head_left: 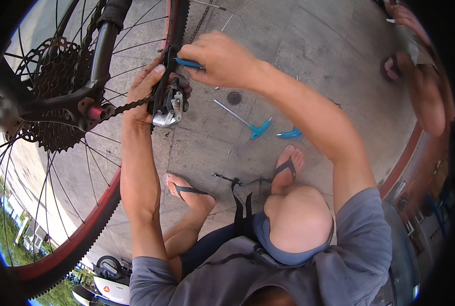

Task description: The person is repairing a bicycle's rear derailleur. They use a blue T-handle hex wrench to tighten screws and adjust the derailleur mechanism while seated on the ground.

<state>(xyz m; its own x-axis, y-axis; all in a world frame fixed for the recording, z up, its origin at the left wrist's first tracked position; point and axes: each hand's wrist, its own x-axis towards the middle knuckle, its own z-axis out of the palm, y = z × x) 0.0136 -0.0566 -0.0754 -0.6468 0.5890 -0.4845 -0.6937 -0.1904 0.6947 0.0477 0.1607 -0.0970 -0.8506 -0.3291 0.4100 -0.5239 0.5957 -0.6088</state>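
Steadying the derailleur [169, 109] right beside the wheel [92, 217], the left hand [147, 84] has its fingers wrapped around it, with the chain [133, 105] running off to the left! Across from it, the right hand [217, 57] pinches a blue tool [189, 63] in bent fingers, pointed at the dark upper part; whether the tip is seated, can't tell from here. Doing this well, I'd say, calls for a firm left grip, the tool kept straight and fully home before any force, and fingers clear of the chain.
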